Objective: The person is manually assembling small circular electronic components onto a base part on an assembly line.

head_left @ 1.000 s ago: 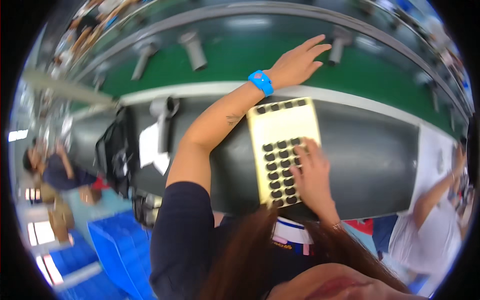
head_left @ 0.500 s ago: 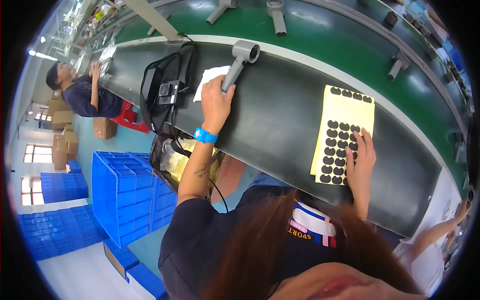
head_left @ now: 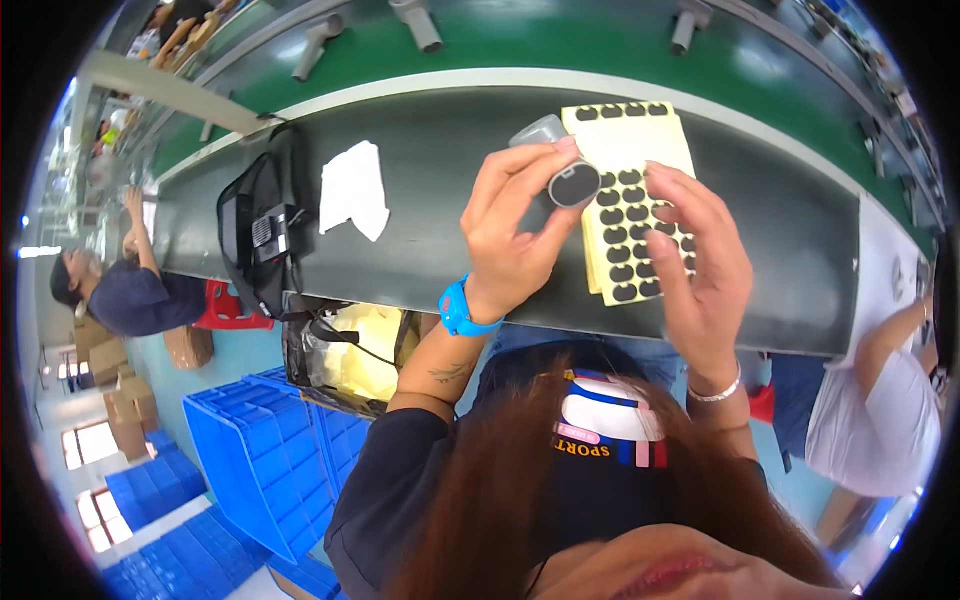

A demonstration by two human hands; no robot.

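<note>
Device [head_left: 575, 187] in grey, now lifted from beside the white cloth [head_left: 353, 190] and held above the counter [head_left: 450, 190], just beside the left side of the yellow sticker sheet [head_left: 625, 150], round dark end facing the near edge; both now within easy reach together. Left fingers [head_left: 512, 172] clamped around it. Right fingers [head_left: 700, 215] raised off the stickers, spread apart, nothing visible between.
</note>
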